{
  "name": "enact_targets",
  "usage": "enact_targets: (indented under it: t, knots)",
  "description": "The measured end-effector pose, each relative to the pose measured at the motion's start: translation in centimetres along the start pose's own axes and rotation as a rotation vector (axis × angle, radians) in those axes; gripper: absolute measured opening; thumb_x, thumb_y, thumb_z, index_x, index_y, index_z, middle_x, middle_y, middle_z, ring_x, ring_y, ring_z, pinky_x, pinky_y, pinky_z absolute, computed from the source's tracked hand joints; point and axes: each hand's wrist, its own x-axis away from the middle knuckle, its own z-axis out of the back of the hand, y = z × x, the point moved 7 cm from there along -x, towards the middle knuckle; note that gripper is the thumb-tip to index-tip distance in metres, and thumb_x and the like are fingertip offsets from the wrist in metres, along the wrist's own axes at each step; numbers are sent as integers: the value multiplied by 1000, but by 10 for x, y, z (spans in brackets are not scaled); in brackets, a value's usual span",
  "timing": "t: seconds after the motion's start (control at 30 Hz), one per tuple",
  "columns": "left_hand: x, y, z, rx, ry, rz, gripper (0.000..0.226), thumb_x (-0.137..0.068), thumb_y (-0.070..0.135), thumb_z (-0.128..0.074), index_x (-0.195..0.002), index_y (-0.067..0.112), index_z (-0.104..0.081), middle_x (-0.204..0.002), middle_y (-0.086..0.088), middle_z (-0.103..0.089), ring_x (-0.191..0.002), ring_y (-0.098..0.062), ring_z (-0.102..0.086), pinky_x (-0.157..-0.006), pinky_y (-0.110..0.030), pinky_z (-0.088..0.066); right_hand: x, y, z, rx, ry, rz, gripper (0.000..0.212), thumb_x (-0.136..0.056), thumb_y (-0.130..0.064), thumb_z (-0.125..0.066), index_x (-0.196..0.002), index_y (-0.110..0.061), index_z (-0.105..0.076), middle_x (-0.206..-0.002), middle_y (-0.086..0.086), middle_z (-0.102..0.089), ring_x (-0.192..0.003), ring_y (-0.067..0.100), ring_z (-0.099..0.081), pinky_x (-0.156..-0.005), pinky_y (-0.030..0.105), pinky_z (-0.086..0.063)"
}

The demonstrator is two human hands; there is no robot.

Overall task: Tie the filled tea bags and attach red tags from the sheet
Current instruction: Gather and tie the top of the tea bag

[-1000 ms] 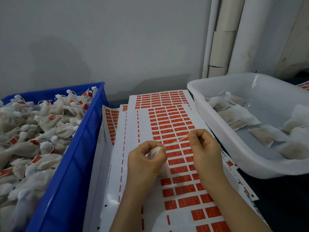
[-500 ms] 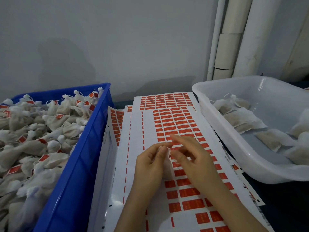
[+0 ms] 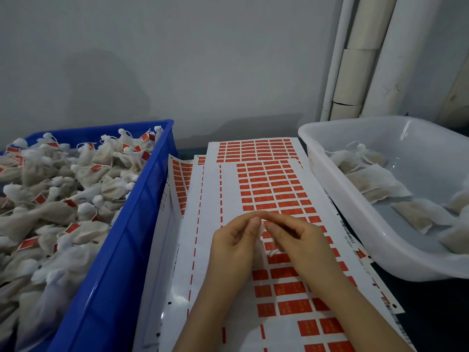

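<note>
Above the sticker sheet (image 3: 276, 189), a white tea bag (image 3: 261, 228) is being pinched between both hands. Left hand (image 3: 234, 246) is gripping its gathered top, fingers curled; right hand (image 3: 299, 240) is pinching the string beside it. Blue crate (image 3: 121, 250) of tagged bags is sitting left, white tub (image 3: 355, 212) of untied bags right.

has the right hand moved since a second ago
Yes: the right hand has closed leftward over the white sheet of red tags to meet the left hand.

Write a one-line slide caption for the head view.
Both hands tie a tea bag above the red tag sheet.
</note>
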Motion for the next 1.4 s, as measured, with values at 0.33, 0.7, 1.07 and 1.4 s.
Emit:
enact_targets:
  t: [0.33,0.7,1.07,1.4]
  knots:
    - [1,-3,-6,-37,-35,28,23,-77,49,-55,-98,47,-63,-98,33,-64,-98,15,-56,-69,2,-43,-4,18,-2,-92,5,-124,15,-93,-27,-51,-81,-31,-59,-60,-14,-63,-57,2,-62,-48,8,-46]
    - [-2,-8,3,-55,61,40,14,-83,30,-69,-90,38,-61,-92,39,-57,-94,19,-52,-57,1,-42,-2,7,-1,51,-9,-39,12,-86,-33,-60,-79,-42,-57,-76,-28,-60,-80,-18,-54,-57,-4,-39]
    - [-2,-4,0,-127,14,4,13,-79,41,-69,-88,42,-60,-85,29,-62,-88,9,-59,-59,0,-43,0,-4,15,41,141,48,6,-81,-38,-57,-75,-37,-57,-74,-37,-59,-84,-20,-52,-58,-6,-37]
    - [8,11,16,-626,400,-258,1,-78,30,-68,-79,30,-67,-98,5,-59,-94,-12,-44,-80,-10,-32,7,-11,6,-9,71,73,16,-71,-50,-54,-76,-36,-60,-80,-35,-61,-85,-13,-57,-62,-3,-40]
